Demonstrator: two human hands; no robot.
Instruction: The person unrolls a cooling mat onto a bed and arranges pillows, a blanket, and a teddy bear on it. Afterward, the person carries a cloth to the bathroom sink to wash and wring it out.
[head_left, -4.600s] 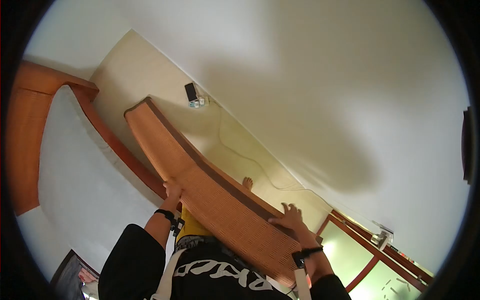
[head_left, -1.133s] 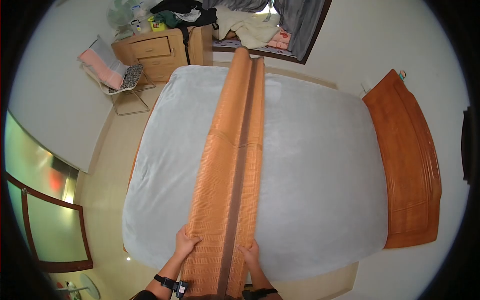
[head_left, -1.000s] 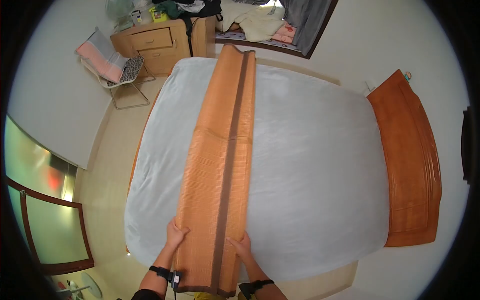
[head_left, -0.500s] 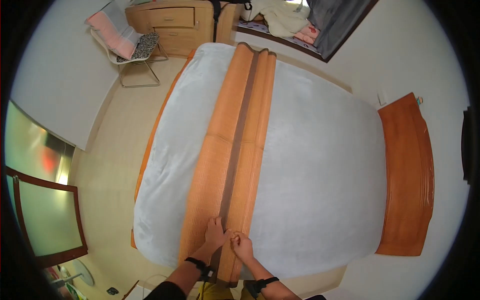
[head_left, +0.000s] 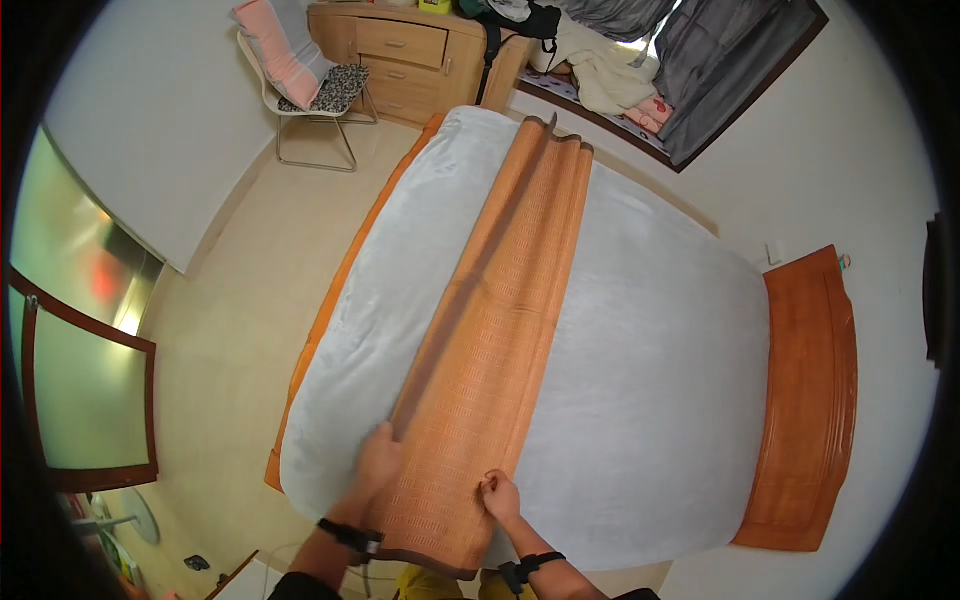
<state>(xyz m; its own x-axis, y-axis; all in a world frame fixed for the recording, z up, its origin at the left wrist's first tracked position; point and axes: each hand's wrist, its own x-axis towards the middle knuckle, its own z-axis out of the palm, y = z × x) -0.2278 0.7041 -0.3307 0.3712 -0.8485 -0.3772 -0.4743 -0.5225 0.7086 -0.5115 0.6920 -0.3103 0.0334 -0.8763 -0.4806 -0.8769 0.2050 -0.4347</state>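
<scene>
Across the smooth grey bed [head_left: 650, 380], a long woven mat [head_left: 490, 350] is lying, wavy-ended; the left hand [head_left: 380, 460] is gripping its dark border [head_left: 434, 350], the half-curled right hand [head_left: 502, 497] is sitting near the other edge, its hold unclear.

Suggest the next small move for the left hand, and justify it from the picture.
Probably ease the mat's dark edge leftward: the left hand is already at that edge, and the mat lies as a narrow strip with uncovered sheet on both sides.
</scene>
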